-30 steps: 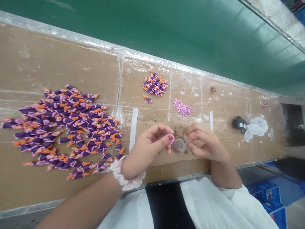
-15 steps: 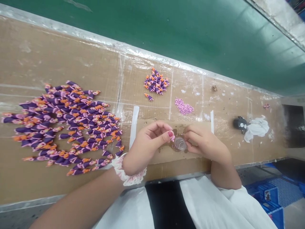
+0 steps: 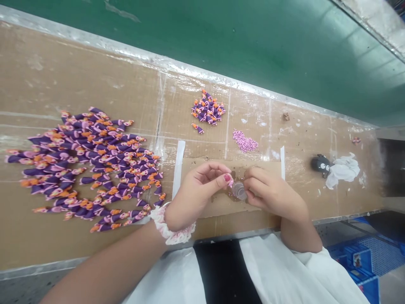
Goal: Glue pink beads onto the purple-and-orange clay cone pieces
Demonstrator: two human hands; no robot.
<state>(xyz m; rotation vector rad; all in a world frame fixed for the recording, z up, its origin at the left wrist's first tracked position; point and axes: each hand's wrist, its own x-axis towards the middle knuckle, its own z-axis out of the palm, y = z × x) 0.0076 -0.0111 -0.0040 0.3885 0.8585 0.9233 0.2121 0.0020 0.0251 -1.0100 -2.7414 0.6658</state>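
My left hand (image 3: 207, 185) is closed in a pinch, and a small pink piece (image 3: 230, 183) pokes out at the thumb tip; the rest of it is hidden by the fingers. Facing it, my right hand (image 3: 268, 192) has its fingertips pressed together, and I cannot make out what is in them. Between the two hands a small clear plastic cup (image 3: 239, 192) stands on a cardboard sheet (image 3: 218, 207), close against the right fingers. Farther back lies a patch of tiny pink beads or pieces (image 3: 245, 141).
A large spread of purple, pink and orange figurines (image 3: 95, 169) covers the left of the table. A smaller heap of figurines (image 3: 209, 109) sits at the back. To the right are a black object with white eyes (image 3: 320, 164) and a crumpled white cloth (image 3: 343, 171).
My right fingertips have shifted slightly and curled closer together beside the cup. My left hand keeps its pinch on the pink piece. The whole view has moved very slightly.
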